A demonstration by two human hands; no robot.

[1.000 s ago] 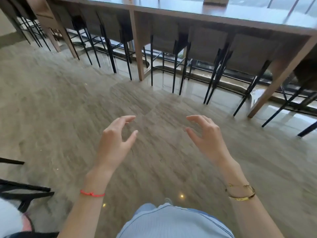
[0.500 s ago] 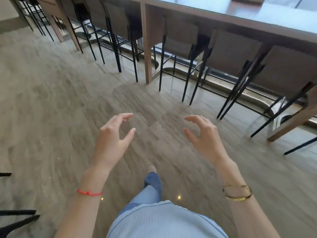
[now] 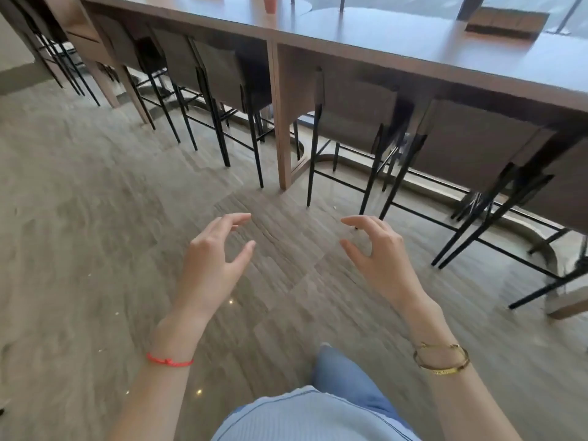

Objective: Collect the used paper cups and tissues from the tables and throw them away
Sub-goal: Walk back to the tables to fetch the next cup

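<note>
While nothing's held, the left hand [image 3: 213,259] and right hand [image 3: 378,259] are kept out over the floor [image 3: 79,233], fingers [image 3: 234,219] curled and spread; an orange cup [image 3: 269,3] is seen on the worktop [image 3: 413,49].

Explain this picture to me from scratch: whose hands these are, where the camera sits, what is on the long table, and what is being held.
No machine here: a person wears a camera on the head, looking forward and down, so you see their own arms. The left hand, with a red string at its wrist, and the right hand, with gold bangles, are both open with curled fingers and hold nothing. They hover over a wood-look floor. Ahead stands a long table with dark stools tucked under it. At its far edge sits an orange cup, partly cut off, likely one to collect. A flat brown thing lies further right; I cannot tell what it is.
</note>
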